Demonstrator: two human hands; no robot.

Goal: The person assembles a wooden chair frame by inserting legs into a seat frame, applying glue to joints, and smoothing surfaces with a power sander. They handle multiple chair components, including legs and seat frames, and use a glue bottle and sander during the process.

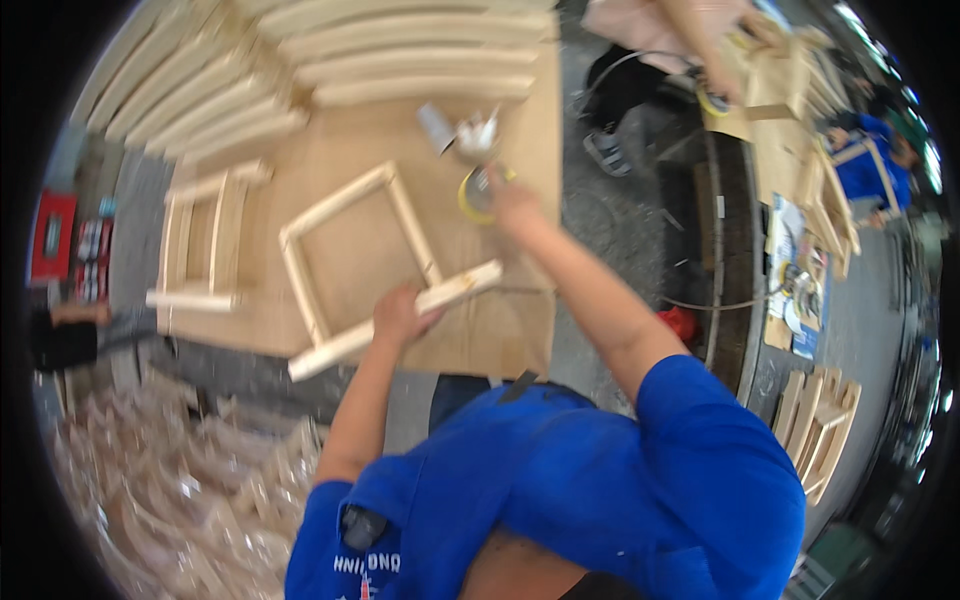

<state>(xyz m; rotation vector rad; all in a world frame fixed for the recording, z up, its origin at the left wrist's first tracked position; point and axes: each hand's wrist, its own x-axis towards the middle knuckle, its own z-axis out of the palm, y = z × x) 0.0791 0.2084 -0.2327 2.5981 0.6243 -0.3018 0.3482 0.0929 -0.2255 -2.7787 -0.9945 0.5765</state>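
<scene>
A pale wooden frame (340, 205) lies tilted on the cardboard-covered table in front of me. My left hand (400, 316) is closed around its near rail, which sticks out past the side pieces at both ends. Further right, my right hand (514, 205) grips a round, yellow-rimmed tool (476, 196) at the table's right side, apart from the frame. Motion blurs this tool and its exact kind is unclear. Just beyond it stand a small container with white pieces (477, 132) and a grey block (436, 129).
A second wooden frame (205, 240) stands at the table's left. Stacked curved wooden slats (410, 55) fill the back. Plastic-wrapped pieces (190, 480) lie at lower left. Across the aisle, a person's hand (722, 85) works at another bench; a hose (740, 303) crosses the gap.
</scene>
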